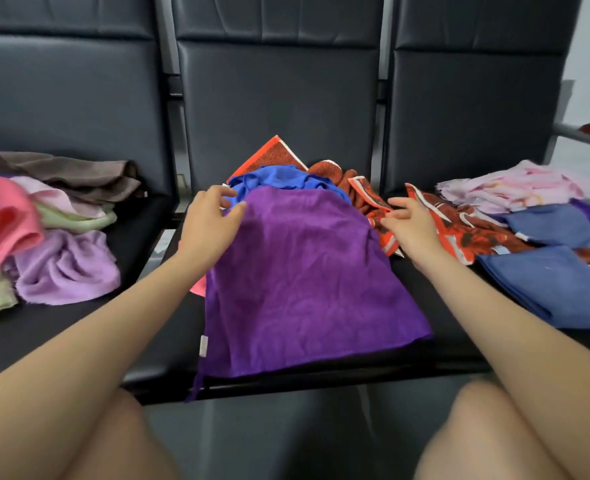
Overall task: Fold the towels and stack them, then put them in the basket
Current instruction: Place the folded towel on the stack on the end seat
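Purple towel spread flat on seat. Your left hand and right hand reach its far corners, fingers loosely apart, gripping nothing.

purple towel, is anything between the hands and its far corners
Nothing visible. The left hand is at the purple towel's far left corner, and the right hand is beside its far right corner, over the red patterned towel.

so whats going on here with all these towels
A person is folding towels on a row of black seats. A purple towel lies spread on the middle seat, and the left hand and right hand reach for its far corners. Unfolded towels are heaped on the left; folded blue ones lie on the right.
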The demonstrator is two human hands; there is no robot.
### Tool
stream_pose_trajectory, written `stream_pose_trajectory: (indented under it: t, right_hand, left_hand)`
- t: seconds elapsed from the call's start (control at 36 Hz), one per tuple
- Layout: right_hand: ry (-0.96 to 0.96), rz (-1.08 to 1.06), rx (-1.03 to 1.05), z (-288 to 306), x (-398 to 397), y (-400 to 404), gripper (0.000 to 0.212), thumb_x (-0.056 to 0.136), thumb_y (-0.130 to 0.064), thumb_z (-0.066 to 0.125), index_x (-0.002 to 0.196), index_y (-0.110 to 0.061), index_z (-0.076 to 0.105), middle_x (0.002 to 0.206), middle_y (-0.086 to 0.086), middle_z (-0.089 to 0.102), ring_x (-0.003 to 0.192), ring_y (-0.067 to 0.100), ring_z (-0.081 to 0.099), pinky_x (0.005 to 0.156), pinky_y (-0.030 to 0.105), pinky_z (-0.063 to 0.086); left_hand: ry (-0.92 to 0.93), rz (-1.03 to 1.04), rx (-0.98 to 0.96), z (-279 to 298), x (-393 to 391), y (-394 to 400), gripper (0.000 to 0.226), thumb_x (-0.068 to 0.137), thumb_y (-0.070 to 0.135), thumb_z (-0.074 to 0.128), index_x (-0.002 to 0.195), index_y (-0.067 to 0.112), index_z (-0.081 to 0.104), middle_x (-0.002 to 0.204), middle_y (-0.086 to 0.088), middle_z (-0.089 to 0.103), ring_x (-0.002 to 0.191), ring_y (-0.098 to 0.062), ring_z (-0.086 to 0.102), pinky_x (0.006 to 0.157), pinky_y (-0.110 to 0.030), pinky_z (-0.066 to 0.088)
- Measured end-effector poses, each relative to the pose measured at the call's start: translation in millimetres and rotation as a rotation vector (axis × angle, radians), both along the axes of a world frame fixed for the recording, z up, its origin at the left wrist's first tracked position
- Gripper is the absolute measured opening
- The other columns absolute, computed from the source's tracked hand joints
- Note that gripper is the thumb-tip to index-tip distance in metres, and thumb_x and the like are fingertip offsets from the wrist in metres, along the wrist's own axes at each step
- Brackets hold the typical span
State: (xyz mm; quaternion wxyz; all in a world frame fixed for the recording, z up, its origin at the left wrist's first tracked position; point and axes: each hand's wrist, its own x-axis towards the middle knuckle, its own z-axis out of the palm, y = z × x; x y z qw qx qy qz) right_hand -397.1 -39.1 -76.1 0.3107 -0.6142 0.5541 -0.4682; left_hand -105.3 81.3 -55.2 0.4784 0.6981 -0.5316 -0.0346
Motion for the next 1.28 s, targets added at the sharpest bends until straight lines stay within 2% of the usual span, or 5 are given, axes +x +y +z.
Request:
stream_pose_trajectory:
  t: [0.22,0.44,0.67,0.97,1.28]
  right_hand:
    - [0.323,0.522,-0.089,25.6,-17.8,98.1,0.013,0.082,-0.013,0.075,0.082,-0.025,0.07,0.076,-0.007,0.064,0.064,-0.001,0.052,0.063,0.013,0.042]
    - [0.752,0.845,-0.003,-4.1,-36.0,143.7,0.032,0.071,-0.038,0.084,0.094,-0.03,0.063,0.089,-0.019,0.055,0.081,0.002,0.052,0.075,0.016,0.045]
    - [0.801,0.745,-0.201,-12.6,-30.3,142.8,0.015,0.089,-0.021,0.067,0.086,-0.033,0.058,0.084,-0.015,0.057,0.076,0.005,0.055,0.07,0.024,0.046]
    - [0.831,0.475,-0.602,-15.4,-7.8,150.6,0.029,0.089,-0.04,0.063,0.107,-0.018,0.063,0.08,-0.002,0.07,0.062,0.023,0.063,0.053,0.031,0.046]
    - [0.603,0.277,-0.366,16.6,-61.3,117.8,0.03,0.085,0.005,0.059,0.101,-0.019,0.069,0.091,0.001,0.071,0.082,0.02,0.067,0.075,0.032,0.05]
  left_hand:
    - [-0.287,-0.453,0.208,0.8,-64.8,67.0,0.011,0.09,0.026,0.064,0.087,0.016,0.069,0.072,0.012,0.061,0.065,-0.001,0.053,0.068,-0.018,0.041]
    - [-0.498,-0.653,0.28,-34.1,-83.5,101.1,0.018,0.09,0.036,0.061,0.092,0.019,0.063,0.088,0.006,0.056,0.072,-0.001,0.046,0.075,-0.023,0.042]
    - [-0.682,-0.562,0.334,-55.9,-85.9,106.6,0.068,0.066,0.084,0.03,0.1,0.028,0.05,0.094,0.014,0.044,0.085,-0.004,0.041,0.073,-0.025,0.042]
    - [-0.634,-0.349,0.068,-27.7,-76.0,89.7,0.049,0.09,0.041,0.015,0.109,0.014,0.051,0.094,-0.005,0.066,0.086,-0.032,0.062,0.067,-0.04,0.047]
    - [-0.581,-0.246,0.15,-0.6,-27.7,96.5,0.021,0.096,0.013,0.044,0.109,0.013,0.06,0.101,-0.007,0.066,0.096,-0.029,0.06,0.078,-0.036,0.042]
